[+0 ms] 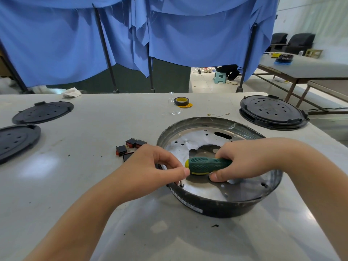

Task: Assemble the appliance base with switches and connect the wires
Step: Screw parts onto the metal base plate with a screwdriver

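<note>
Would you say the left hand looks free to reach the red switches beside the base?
Probably not yet: the left hand is pinching something at the base rim, though the switches lie unobstructed nearby.

Bright, even overhead light; soft glare on table (56, 166); wide-angle edge bowing.

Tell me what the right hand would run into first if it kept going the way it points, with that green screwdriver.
Probably the left hand: the right hand points leftward across the appliance base, and the screwdriver handle's yellow end already looks against the left fingertips, though depth is unclear.
</note>
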A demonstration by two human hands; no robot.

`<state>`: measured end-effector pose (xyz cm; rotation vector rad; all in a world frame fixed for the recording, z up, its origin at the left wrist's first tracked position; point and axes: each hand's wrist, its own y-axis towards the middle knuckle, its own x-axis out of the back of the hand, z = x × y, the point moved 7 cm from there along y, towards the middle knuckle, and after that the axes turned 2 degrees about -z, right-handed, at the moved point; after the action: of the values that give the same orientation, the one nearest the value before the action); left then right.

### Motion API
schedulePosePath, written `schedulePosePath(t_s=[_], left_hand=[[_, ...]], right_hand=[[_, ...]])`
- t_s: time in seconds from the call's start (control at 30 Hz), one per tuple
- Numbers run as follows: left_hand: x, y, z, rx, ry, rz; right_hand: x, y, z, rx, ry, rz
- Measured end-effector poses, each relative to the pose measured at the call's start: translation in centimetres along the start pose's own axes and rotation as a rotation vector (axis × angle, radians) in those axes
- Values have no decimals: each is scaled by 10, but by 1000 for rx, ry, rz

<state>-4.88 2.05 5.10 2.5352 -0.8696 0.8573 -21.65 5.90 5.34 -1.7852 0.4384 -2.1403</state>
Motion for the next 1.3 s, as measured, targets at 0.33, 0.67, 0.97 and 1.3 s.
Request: schedulePosePath(t_s=[0.33, 0.67, 0.97, 1.3], left_hand=[[-4, 1, -5, -99, 26, -142], [-7, 0, -2, -67, 62, -163], [4, -6, -18, -190, -26, -244], [1, -16, -34, -423, 345, -276]], right_hand=[[0, 1, 0, 0, -1, -2], [-1, 3, -1, -1, 8, -6], [0, 1, 0, 0, 9, -9], [0, 2, -1, -7, 21, -3]])
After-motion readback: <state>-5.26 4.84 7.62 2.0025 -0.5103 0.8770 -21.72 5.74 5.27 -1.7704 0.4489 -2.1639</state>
